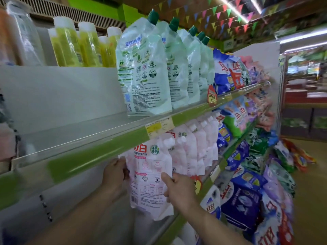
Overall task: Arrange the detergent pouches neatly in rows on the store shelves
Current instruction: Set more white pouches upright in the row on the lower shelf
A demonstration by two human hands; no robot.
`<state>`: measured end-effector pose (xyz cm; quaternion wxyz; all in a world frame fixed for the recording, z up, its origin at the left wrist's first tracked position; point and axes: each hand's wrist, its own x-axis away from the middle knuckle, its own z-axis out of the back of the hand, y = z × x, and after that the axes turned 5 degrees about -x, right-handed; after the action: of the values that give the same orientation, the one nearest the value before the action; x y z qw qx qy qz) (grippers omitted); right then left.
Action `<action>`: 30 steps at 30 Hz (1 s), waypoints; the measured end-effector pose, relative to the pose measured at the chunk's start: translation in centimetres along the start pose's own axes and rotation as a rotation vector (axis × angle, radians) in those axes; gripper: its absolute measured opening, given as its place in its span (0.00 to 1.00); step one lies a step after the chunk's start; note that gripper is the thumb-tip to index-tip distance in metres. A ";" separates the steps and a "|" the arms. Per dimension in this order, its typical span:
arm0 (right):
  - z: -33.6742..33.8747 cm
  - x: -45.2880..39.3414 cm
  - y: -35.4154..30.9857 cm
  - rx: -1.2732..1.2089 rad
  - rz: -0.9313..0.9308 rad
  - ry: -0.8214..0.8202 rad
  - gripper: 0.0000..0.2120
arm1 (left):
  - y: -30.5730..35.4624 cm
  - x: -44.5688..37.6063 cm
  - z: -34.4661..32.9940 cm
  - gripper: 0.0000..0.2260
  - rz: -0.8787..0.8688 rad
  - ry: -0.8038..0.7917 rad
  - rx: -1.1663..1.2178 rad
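A pink-and-white detergent pouch (150, 175) with a white cap stands upright at the front of the middle shelf (92, 156). My left hand (115, 172) grips its left edge and my right hand (178, 188) grips its right edge, thumb on the front. Behind it a row of several similar pink pouches (196, 147) runs to the right. On the shelf above, a row of pale green pouches (146, 73) with green caps stands upright.
Yellow bottles (74, 45) stand at the back left of the upper shelf (53, 103), with bare shelf in front of them. Blue, purple and green detergent bags (246, 191) fill the shelves to the right. The aisle floor (311, 200) lies at the far right.
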<state>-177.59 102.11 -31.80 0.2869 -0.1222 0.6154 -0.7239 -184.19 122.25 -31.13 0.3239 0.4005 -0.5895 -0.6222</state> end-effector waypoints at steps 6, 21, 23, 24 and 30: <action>0.0 -0.3 1.3 -0.016 -0.034 -0.082 0.16 | -1.5 0.3 -0.2 0.09 0.062 -0.017 0.089; 1.6 4.9 0.4 -0.065 -0.029 -0.119 0.08 | -0.2 6.1 2.4 0.29 0.155 -0.031 0.016; 2.0 7.1 -0.3 0.021 -0.044 -0.117 0.15 | 0.8 9.4 3.3 0.23 0.162 -0.022 0.022; 2.1 8.4 -0.7 0.036 -0.054 -0.128 0.20 | 1.1 11.2 4.0 0.20 0.163 -0.001 0.024; 0.7 16.7 -4.0 0.011 -0.017 -0.271 0.19 | 3.3 22.9 11.8 0.10 0.184 0.056 -0.050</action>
<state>-191.74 92.36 -30.71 0.3618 -0.2226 0.5660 -0.7066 -205.57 107.46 -30.73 0.4060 0.3538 -0.5985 -0.5931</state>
